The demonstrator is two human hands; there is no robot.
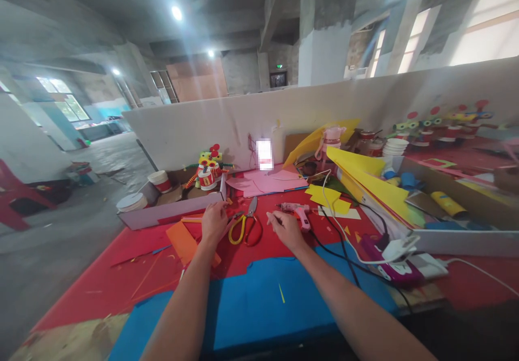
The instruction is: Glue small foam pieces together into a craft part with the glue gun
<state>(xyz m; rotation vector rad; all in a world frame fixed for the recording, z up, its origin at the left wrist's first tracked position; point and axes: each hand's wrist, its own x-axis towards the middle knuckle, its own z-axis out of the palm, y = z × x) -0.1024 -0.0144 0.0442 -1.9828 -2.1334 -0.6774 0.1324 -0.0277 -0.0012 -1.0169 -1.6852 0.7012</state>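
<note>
My left hand (214, 221) is over the red sheet, beside the scissors and the front of a lidless box; its fingers are mostly hidden behind its back. Small orange scraps (230, 201) lie by its fingertips. My right hand (285, 228) has its fingers curled together in a pinch; what they hold, if anything, is too small to make out. Between my hands lie scissors (253, 229) with one yellow and one red handle loop, blades pointing away. Just beyond my right hand a pink glue gun (300, 213) rests on its side.
Orange sheets (181, 242) lie left, a blue sheet (259, 291) in front. A decorated paper-cup figure (208, 174) stands in the left box (174, 214). Pink sheets (267, 181) lie behind. At right are a power strip (399, 270), cables and a large box (466, 242) of craft pieces.
</note>
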